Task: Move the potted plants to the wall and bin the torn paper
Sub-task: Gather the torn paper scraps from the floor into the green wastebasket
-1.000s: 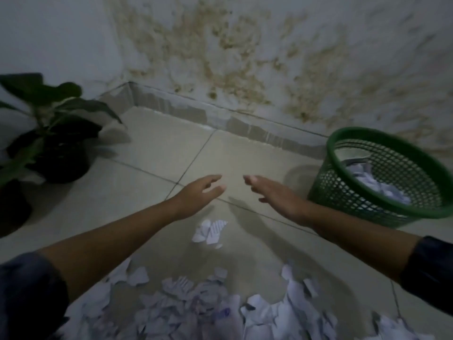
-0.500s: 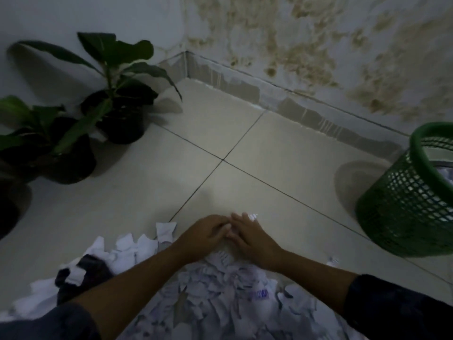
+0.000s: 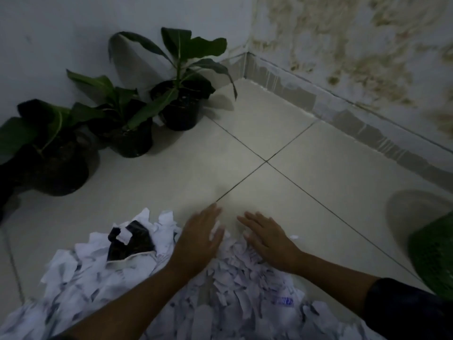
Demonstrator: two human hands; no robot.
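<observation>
Crouching over a pale tiled floor (image 3: 282, 133) in a dim corner, a person reaches both bare forearms forward onto a wide heap of torn white paper scraps (image 3: 235, 290) that fills the view from six to eight o'clock. The left hand (image 3: 198, 239) lies palm down on the far edge of the heap, fingers straight and spread, with one scrap showing between thumb and forefinger; its grip is open, closed round nothing. The right hand (image 3: 267, 238) lies just beside it, also flat and palm down, fingers straight, its heel on the paper and its fingertips reaching onto bare tile; its grip is open too. The two hands are near each other but apart.

A crumpled black piece (image 3: 133, 240) sits among the scraps at about seven o'clock from the left hand, with a small white scrap lying on it.

Three dark round pots holding broad green-leaved plants stand in a row along the pale wall (image 3: 61, 33) at ten to eleven o'clock: the nearest potted plant (image 3: 54, 153) at far left, the middle potted plant (image 3: 127, 128) beside it, and the farthest potted plant (image 3: 181, 101) close to the corner. Their leaves overlap.

At four o'clock, cut off by the edge of view, is part of a green mesh plastic bin (image 3: 434, 256), well apart from the heap. The wall behind it, at one o'clock, is blotched with brown stains (image 3: 355, 45).
</observation>
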